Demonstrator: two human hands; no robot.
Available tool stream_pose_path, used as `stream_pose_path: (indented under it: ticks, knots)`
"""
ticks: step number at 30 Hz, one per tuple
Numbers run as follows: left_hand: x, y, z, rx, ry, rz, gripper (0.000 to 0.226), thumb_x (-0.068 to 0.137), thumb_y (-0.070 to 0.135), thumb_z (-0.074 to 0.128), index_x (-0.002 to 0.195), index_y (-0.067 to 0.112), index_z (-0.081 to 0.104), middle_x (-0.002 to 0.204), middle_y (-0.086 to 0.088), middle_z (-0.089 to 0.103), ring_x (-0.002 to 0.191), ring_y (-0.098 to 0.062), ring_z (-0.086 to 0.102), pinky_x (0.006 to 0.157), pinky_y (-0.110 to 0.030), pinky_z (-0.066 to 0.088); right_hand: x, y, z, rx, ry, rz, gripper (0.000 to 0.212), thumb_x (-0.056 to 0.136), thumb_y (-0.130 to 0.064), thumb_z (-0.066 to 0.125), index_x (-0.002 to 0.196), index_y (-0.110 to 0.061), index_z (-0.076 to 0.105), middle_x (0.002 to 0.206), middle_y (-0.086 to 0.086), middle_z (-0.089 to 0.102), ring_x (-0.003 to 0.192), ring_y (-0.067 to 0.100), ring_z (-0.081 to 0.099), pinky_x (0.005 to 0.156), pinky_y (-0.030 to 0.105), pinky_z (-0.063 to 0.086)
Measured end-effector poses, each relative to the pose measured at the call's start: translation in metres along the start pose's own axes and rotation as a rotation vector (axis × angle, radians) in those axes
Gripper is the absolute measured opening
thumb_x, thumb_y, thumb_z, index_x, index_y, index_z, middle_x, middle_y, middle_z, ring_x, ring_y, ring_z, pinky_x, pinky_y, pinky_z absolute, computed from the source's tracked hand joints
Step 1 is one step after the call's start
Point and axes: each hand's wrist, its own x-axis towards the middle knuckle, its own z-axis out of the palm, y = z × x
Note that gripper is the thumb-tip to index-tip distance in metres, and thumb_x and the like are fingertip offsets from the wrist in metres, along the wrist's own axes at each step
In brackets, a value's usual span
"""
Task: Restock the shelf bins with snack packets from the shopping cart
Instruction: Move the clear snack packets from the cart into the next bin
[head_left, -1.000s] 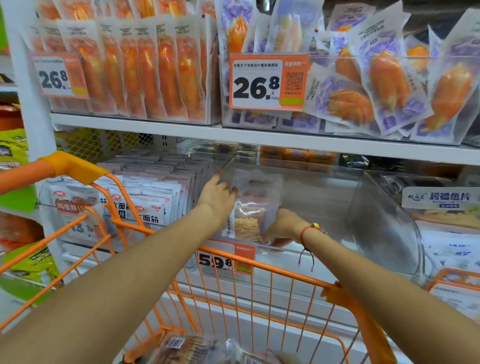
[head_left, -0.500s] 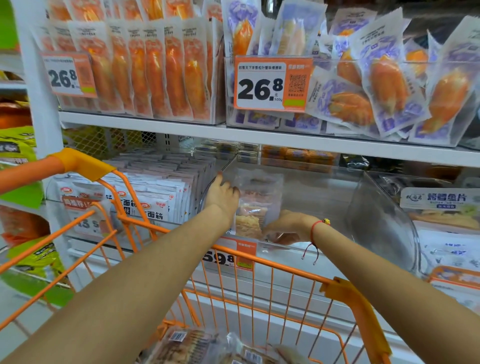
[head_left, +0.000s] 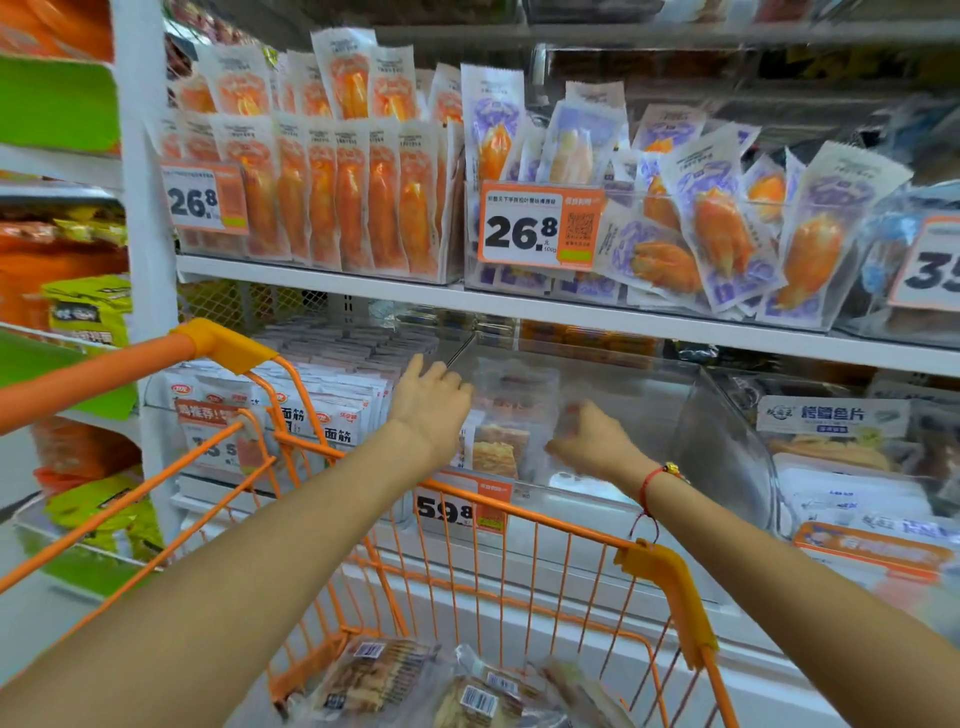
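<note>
I see the orange shopping cart (head_left: 657, 571) parked tight against the shelving, its front rail crossing just below the clear shelf bin (head_left: 649, 415) I am filling. The bin looks mostly bare on its right side, so whatever stands in it has nothing to lean on there; that is my main worry.

The snack packets (head_left: 498, 441) stand upright at the bin's left end, near the front wall. My left hand (head_left: 428, 410) is at their left edge with fingers extended and relaxed; whether it touches them is hidden behind the hand. My right hand (head_left: 592, 441) sits low inside the bin just right of them, blurred, fingers loosely bent, and I cannot tell if it pinches a packet or has let go.

If both hands leave together, I judge the slick packets could slump rightward or slide flat. Pulling back carelessly, my right wrist could catch the cart rail or knock the price tag (head_left: 462, 506) clipped below.

More cart packets (head_left: 415, 686) wait in the basket.
</note>
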Motion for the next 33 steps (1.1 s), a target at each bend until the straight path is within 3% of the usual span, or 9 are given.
stream_pose_path:
  ticks: [7,11,14,16,19,24,27,29,33]
  knots:
    - [-0.088,-0.024,-0.013,-0.492,0.023,-0.187,0.032,0.093,0.017,0.049,0.119,0.032,0.057,0.121,0.001,0.062,0.114,-0.024,0.055,0.090,-0.035,0.044,-0.072,-0.024,-0.002,0.034,0.176,-0.435,0.012,0.089,-0.017,0.061,0.093,-0.026,0.068,0.088,-0.005,0.068,0.076,0.008,0.063,0.072,0.030,0.056]
    - [-0.131,-0.032,0.002,-0.479,-0.254,-0.168,0.030,0.091,0.009,0.049,0.109,0.030,0.061,0.109,0.001,0.062,0.098,-0.023,0.060,0.072,-0.032,0.047,-0.114,-0.032,0.021,-0.073,-0.192,-0.568,0.016,0.088,-0.011,0.058,0.089,-0.023,0.070,0.086,-0.002,0.070,0.073,0.010,0.064,0.073,0.032,0.054]
    - [-0.140,-0.022,0.029,-0.422,-0.541,-0.119,0.025,0.094,0.005,0.047,0.111,0.018,0.060,0.079,-0.001,0.047,0.064,-0.020,0.046,0.055,-0.032,0.034,-0.126,-0.034,0.055,-0.298,-0.538,-0.565,0.022,0.091,-0.011,0.054,0.106,-0.017,0.069,0.099,0.006,0.069,0.084,0.018,0.064,0.079,0.034,0.053]
    - [-0.134,-0.012,0.049,-0.400,-0.722,-0.070,0.030,0.094,0.002,0.047,0.121,0.011,0.056,0.069,0.000,0.040,0.060,-0.017,0.044,0.059,-0.031,0.040,-0.123,-0.037,0.085,-0.482,-0.680,-0.540,0.034,0.092,-0.008,0.050,0.124,-0.017,0.060,0.121,0.010,0.063,0.106,0.025,0.061,0.088,0.036,0.051]
    - [-0.126,0.007,0.079,-0.248,-0.940,0.042,0.025,0.097,0.007,0.044,0.121,0.005,0.051,0.077,-0.008,0.046,0.075,-0.024,0.047,0.075,-0.037,0.043,-0.118,-0.038,0.127,-0.782,-0.781,-0.601,0.059,0.090,-0.007,0.058,0.144,-0.018,0.038,0.142,0.011,0.045,0.124,0.033,0.048,0.090,0.040,0.046]
    - [-0.120,0.018,0.129,-0.365,-1.172,0.215,0.047,0.098,0.014,0.046,0.143,0.011,0.030,0.101,-0.013,0.052,0.086,-0.032,0.048,0.083,-0.045,0.047,-0.100,-0.020,0.152,-0.840,-0.752,-0.854,0.050,0.090,-0.011,0.059,0.137,-0.014,0.045,0.134,0.012,0.052,0.115,0.035,0.053,0.080,0.043,0.048]
    - [-0.122,0.014,0.140,-0.448,-1.171,0.138,0.065,0.094,0.019,0.057,0.149,0.019,0.023,0.144,-0.010,0.041,0.116,-0.026,0.050,0.088,-0.034,0.048,-0.087,-0.007,0.152,-0.726,-0.756,-0.768,0.046,0.092,-0.015,0.049,0.138,-0.023,0.048,0.122,0.012,0.062,0.106,0.033,0.058,0.086,0.042,0.051]
    - [-0.124,0.015,0.139,-0.395,-1.146,0.153,0.073,0.094,0.026,0.059,0.152,0.014,0.016,0.153,-0.009,0.028,0.136,-0.029,0.035,0.104,-0.039,0.038,-0.089,-0.008,0.157,-0.628,-0.850,-0.609,0.047,0.090,-0.031,0.050,0.136,-0.023,0.048,0.112,0.012,0.066,0.093,0.030,0.063,0.081,0.041,0.054]
    - [-0.133,0.022,0.127,-0.350,-1.072,0.171,0.087,0.092,0.033,0.060,0.153,0.016,0.001,0.158,-0.007,0.016,0.140,-0.031,0.029,0.110,-0.042,0.033,-0.105,-0.018,0.166,-0.524,-0.978,-0.387,0.045,0.087,-0.055,0.057,0.115,-0.021,0.049,0.101,0.011,0.066,0.063,0.014,0.053,0.068,0.032,0.048]
